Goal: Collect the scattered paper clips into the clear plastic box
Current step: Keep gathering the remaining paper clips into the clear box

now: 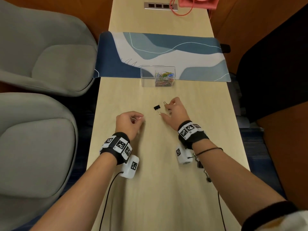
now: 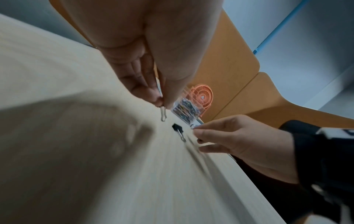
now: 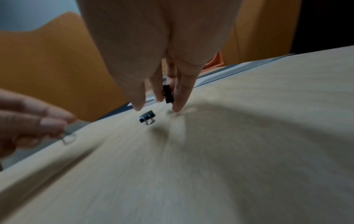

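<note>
The clear plastic box [image 1: 146, 77] stands at the mat's near edge, and its right compartment holds a heap of coloured paper clips [image 1: 165, 77]. My left hand [image 1: 140, 116] pinches a silver wire clip [image 2: 163, 116] between thumb and fingertip, just above the table. My right hand [image 1: 168, 105] pinches a black binder clip [image 3: 168, 94], whose wire loop [image 1: 165, 102] sticks out to the left. Between my hands a second black binder clip [image 1: 157, 107] lies loose on the table, also seen in the right wrist view [image 3: 147, 119]. The box is well beyond both hands.
The narrow wooden table [image 1: 166, 180] has a blue and white mat [image 1: 166, 52] across it behind the box. A pink fan [image 1: 198, 2] with a cord stands at the far end. Grey chairs [image 1: 41, 64] line the left side. More small clips [image 1: 205, 174] lie under my right forearm.
</note>
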Tool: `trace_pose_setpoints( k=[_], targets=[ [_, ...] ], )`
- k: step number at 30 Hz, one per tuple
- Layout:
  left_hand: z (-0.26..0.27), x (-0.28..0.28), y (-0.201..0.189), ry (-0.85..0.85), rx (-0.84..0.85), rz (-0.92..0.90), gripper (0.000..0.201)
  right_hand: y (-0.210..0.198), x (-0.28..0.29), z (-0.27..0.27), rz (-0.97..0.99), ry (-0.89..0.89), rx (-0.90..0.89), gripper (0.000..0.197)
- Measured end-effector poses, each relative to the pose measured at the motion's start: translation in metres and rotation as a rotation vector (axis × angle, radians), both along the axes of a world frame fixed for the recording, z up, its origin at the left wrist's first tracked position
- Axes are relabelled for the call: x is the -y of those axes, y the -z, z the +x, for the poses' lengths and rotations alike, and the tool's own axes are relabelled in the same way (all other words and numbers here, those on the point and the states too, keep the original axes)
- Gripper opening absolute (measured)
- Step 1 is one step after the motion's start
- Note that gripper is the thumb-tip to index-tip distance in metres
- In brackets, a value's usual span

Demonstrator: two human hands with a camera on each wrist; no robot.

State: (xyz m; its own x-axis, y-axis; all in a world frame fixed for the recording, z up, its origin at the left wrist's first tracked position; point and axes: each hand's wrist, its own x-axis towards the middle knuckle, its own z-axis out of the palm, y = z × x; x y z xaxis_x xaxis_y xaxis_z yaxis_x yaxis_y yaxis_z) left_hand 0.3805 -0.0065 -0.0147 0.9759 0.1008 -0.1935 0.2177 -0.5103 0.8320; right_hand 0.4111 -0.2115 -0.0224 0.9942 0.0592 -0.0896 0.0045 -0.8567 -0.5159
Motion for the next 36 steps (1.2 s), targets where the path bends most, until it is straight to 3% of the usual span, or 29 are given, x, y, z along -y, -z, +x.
trace_pose_setpoints(
  k=[3,9,13,18,21,24,27,36],
  targets=[
    [0.019,-0.009,-0.006,-0.030,0.067,0.016,0.006,0.007,-0.021,0.019,-0.109,-0.029,0.012,0.047],
    [0.066,-0.015,-0.026,-0.055,0.191,-0.079,0.008,0.015,-0.035,0.033,-0.113,-0.017,-0.021,0.027],
    [0.112,-0.012,-0.041,-0.043,0.255,-0.116,0.010,0.007,-0.021,0.046,0.026,-0.027,0.017,0.030],
    [0.161,0.002,-0.044,0.034,0.313,-0.106,0.010,-0.031,-0.004,0.080,0.488,0.202,0.195,0.026],
    [0.179,0.012,-0.037,0.063,0.313,-0.064,0.008,-0.052,0.002,0.110,0.553,0.206,0.303,0.024],
    [0.189,0.017,-0.026,0.101,0.333,0.065,0.007,-0.060,0.000,0.134,0.508,0.133,0.346,0.026],
    [0.190,0.017,-0.017,0.129,0.338,0.145,0.007,-0.060,-0.006,0.151,0.339,-0.012,0.352,0.028],
    [0.169,-0.001,-0.002,-0.058,0.405,0.022,0.020,-0.058,-0.032,0.174,-0.056,-0.364,0.230,0.017]
  ],
)
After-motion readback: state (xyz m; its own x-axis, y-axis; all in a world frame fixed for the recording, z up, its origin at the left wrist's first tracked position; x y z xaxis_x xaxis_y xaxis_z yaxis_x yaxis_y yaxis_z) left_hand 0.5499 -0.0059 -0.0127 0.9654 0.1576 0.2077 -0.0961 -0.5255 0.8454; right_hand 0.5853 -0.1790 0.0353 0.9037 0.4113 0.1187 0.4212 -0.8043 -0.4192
